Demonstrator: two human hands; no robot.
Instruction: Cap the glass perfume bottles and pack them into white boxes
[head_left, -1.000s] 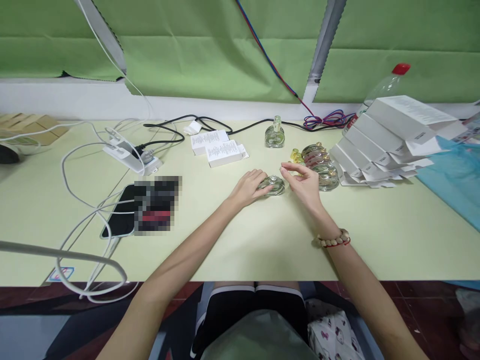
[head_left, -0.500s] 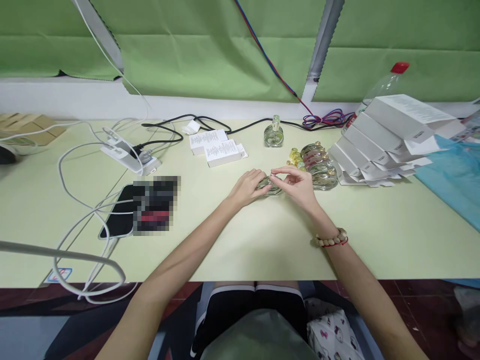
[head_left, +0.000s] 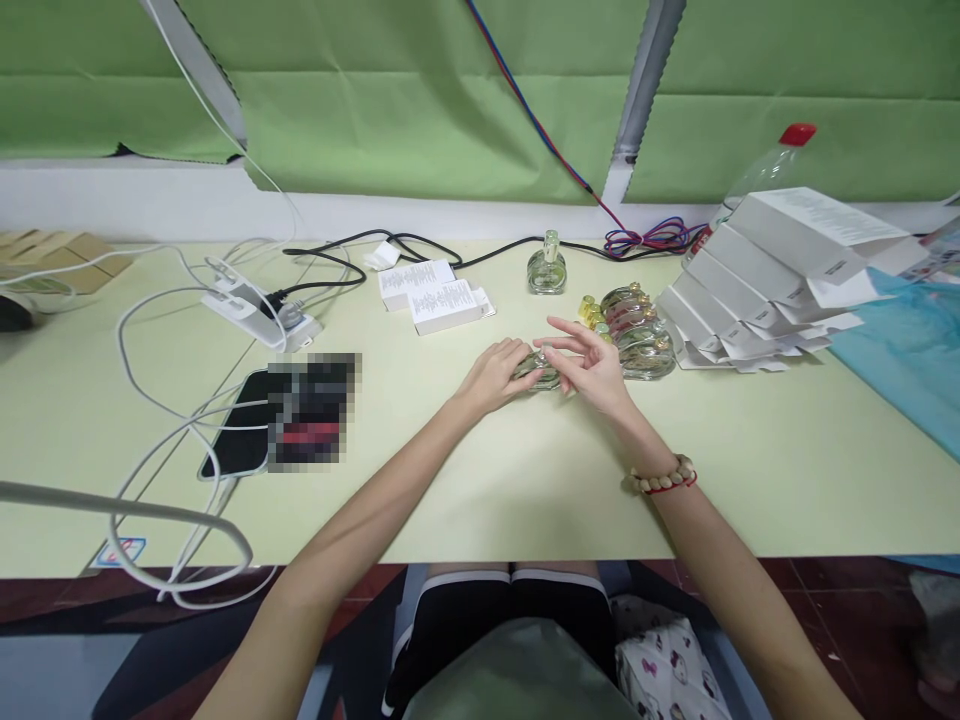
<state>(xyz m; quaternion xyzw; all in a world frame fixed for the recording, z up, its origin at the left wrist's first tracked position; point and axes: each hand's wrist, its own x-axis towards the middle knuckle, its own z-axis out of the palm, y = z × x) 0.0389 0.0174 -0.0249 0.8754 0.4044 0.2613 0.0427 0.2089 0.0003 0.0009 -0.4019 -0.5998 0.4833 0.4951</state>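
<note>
My left hand (head_left: 495,375) is wrapped round a clear glass perfume bottle (head_left: 549,380), holding it against the table. My right hand (head_left: 592,370) is beside the bottle's top, thumb close to the small nozzle and fingers spread apart. Whether the thumb touches the nozzle I cannot tell. Just right of that hand stand several more perfume bottles (head_left: 649,352) with bare nozzles, and yellowish caps (head_left: 591,308) lie next to them. A capped perfume bottle (head_left: 547,271) stands alone farther back.
Stacked white cartons (head_left: 765,280) lean at the right, before a red-capped plastic bottle (head_left: 798,136). Two small white boxes (head_left: 444,306) lie at the back. On the left are a phone (head_left: 244,425), a power strip (head_left: 259,318) and looping white cables (head_left: 150,510).
My right hand's fingers have opened from a pinch over the bottle's top and now fan out, the index finger raised. My left hand and the bottle have stayed in place.
</note>
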